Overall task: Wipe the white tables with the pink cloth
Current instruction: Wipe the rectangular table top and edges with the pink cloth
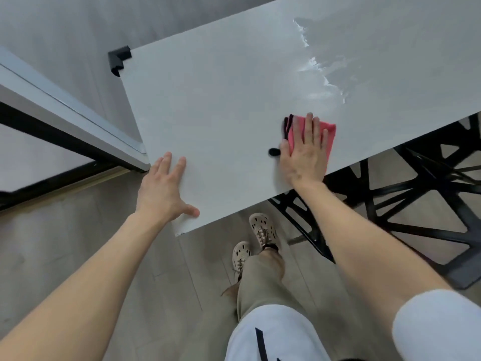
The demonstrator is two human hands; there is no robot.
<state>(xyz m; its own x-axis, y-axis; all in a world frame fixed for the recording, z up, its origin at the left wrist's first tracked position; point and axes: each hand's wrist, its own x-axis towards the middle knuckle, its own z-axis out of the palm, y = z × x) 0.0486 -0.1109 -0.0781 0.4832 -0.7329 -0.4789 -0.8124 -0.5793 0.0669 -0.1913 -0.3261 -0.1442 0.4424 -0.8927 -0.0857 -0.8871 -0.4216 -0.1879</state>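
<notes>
- Right hand (305, 152) lies flat with straight fingers, pressing pink cloth (330, 131) onto white table (221, 100) near its front edge.
- Left hand (162, 188) is spread flat on the table's near corner and holds nothing.
- Small black blob (273, 152) on the tabletop just beside the right thumb.
- Wet sheen (322, 74) beyond the cloth.
- Black corner guard (119, 59) on the far left corner.
- Black frame (416, 191) under the table.
- Second table (52, 92) close by on the left.

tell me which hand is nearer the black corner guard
Left. The left hand rests on the table edge that runs to the corner guard; the right hand presses the pink cloth farther right.
</notes>
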